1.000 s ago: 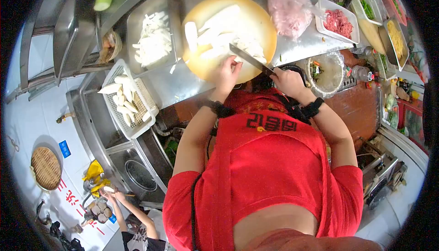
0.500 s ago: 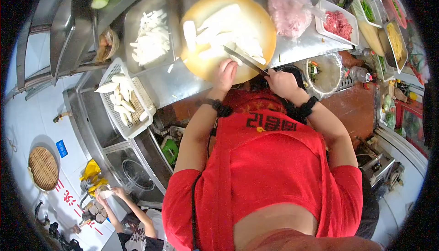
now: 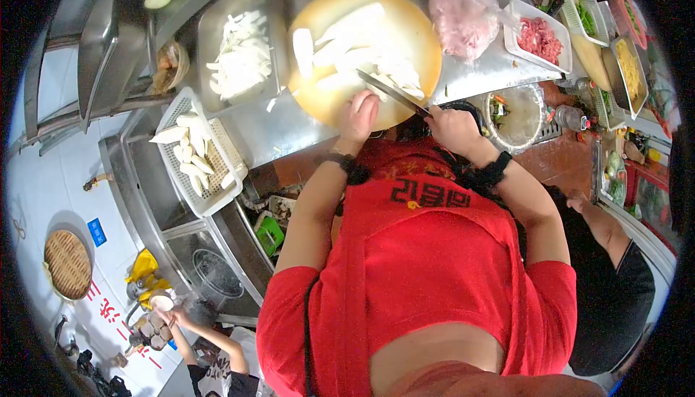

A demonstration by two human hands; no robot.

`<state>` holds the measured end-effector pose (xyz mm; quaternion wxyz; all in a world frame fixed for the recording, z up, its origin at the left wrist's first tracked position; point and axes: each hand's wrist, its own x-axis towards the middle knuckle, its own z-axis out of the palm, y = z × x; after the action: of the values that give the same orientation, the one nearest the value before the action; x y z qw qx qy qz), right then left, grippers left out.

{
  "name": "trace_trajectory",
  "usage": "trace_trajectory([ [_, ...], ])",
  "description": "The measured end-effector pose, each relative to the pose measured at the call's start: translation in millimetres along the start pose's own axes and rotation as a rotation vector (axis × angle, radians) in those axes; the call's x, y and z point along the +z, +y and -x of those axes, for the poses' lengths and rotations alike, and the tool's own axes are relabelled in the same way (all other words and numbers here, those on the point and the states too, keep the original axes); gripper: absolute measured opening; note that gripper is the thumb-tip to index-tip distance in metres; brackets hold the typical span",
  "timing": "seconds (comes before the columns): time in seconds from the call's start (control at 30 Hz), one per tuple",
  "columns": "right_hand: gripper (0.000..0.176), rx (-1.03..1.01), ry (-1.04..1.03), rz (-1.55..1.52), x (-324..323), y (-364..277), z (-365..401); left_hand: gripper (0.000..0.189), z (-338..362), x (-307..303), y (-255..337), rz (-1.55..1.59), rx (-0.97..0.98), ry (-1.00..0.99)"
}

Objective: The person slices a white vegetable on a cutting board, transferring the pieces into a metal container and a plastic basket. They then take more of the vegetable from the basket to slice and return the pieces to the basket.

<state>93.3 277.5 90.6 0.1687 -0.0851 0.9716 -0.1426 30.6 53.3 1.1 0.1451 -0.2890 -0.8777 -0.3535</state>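
My right hand (image 3: 455,133) is closed round the handle of a kitchen knife (image 3: 397,94), whose blade slants across the near edge of the round yellow cutting board (image 3: 313,100). On the board my left hand (image 3: 360,115) has its fingers curled against a piece of white vegetable (image 3: 378,93), next to the blade; the fingers partly hide it. Beyond the knife lie several long peeled white vegetables (image 3: 355,31), one of them standing apart at the left, and cut white pieces (image 3: 398,75) near the blade. Glare washes out their detail.
Left of the board stand a metal tray of white strips (image 3: 242,57) and a white basket (image 3: 230,158) of white vegetables. At right are a pink-filled plastic bag (image 3: 463,17) and a tub of chopped meat (image 3: 539,41). One person (image 3: 612,296) stands at right; another's hands (image 3: 174,316) work lower left.
A person in dark clothing has come into view at the right. My hands and the knife have hardly shifted. The co-worker at lower left has moved their hands and the white item.
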Motion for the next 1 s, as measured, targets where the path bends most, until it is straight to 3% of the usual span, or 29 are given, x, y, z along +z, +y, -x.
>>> trace_trajectory([
  [0.53,0.025,-0.002,-0.049,0.003,5,-6,-2,0.013,0,-3,5,-0.034,0.022,0.021],
  [0.73,0.025,0.009,-0.022,-0.032,6,-2,-6,0.015,-2,-3,5,-0.062,-0.014,-0.020],
  [0.93,0.024,0.050,0.015,-0.085,-9,-3,16,0.014,6,8,-1,-0.078,0.017,0.061],
  [1.0,0.024,-0.019,0.045,-0.089,1,3,14,0.014,5,6,0,-0.072,0.004,0.045],
])
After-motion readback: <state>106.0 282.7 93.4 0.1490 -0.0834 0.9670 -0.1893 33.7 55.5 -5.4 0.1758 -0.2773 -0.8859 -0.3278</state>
